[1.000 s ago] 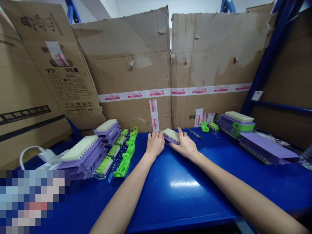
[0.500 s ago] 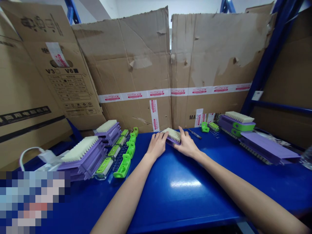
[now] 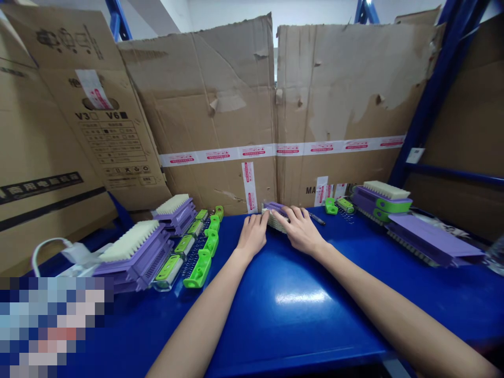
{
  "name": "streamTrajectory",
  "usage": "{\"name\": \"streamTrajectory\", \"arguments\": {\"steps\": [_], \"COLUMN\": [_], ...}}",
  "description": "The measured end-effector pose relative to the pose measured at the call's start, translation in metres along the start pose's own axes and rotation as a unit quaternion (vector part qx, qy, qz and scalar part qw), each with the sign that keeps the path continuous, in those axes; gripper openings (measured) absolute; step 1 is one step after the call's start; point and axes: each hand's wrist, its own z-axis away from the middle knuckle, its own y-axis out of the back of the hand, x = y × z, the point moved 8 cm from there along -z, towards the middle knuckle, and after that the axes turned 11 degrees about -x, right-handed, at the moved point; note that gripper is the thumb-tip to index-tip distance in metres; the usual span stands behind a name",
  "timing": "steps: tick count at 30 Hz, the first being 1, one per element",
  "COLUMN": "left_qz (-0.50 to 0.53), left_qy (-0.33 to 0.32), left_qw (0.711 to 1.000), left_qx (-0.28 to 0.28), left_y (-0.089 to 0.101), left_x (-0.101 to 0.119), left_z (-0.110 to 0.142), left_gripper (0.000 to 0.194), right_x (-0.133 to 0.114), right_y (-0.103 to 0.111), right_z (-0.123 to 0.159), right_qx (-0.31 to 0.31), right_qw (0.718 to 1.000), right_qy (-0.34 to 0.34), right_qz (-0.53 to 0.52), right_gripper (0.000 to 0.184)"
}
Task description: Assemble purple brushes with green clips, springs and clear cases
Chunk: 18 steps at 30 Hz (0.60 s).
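Observation:
Between my two hands is a purple brush piece (image 3: 276, 224) with cream bristles, at the back of the blue table. It stands tilted, its bristles towards me and its slotted purple side at the top rear. My left hand (image 3: 253, 233) grips its left end with bent fingers. From the right, my right hand (image 3: 301, 229) holds it, fingers laid across the top; they hide much of that end. Just behind my right hand lies a thin pen-like tool (image 3: 318, 219), partly covered.
Stacked purple brush pieces (image 3: 134, 249), green-topped parts (image 3: 184, 244), small springs (image 3: 193, 252) and bright green brackets (image 3: 201, 266) line the left. More brush pieces (image 3: 384, 197) and a purple cover (image 3: 433, 236) lie right. Cardboard sheets (image 3: 216, 115) wall the back of the table (image 3: 299, 325).
The brush piece has been turned: its bristles faced up and now face me. My right hand's fingers have moved over its top. My left hand stays nearly in place.

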Motion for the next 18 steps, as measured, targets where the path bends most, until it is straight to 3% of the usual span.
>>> {"name": "streamTrajectory", "arguments": {"steps": [5, 11, 18], "left_qz": [0.001, 0.009, 0.027], "left_qy": [0.004, -0.001, -0.001], "left_qw": [1.0, 1.0, 0.999], "left_qx": [-0.014, -0.026, -0.033], "left_y": [-0.0019, -0.005, -0.0061], "left_x": [-0.0014, -0.0016, -0.0026], "left_z": [0.0002, -0.0002, -0.0004], "left_gripper": [0.061, 0.051, 0.052], "right_x": [-0.0065, -0.0066, -0.0034], "right_y": [-0.0025, -0.0074, -0.0022], "right_z": [-0.0008, -0.0009, -0.0008], "right_qx": [-0.026, -0.062, -0.067], "right_qw": [0.998, 0.994, 0.981], "right_qy": [0.032, 0.029, 0.028], "right_qz": [-0.048, -0.086, -0.178], "right_gripper": [0.078, 0.087, 0.083]}}
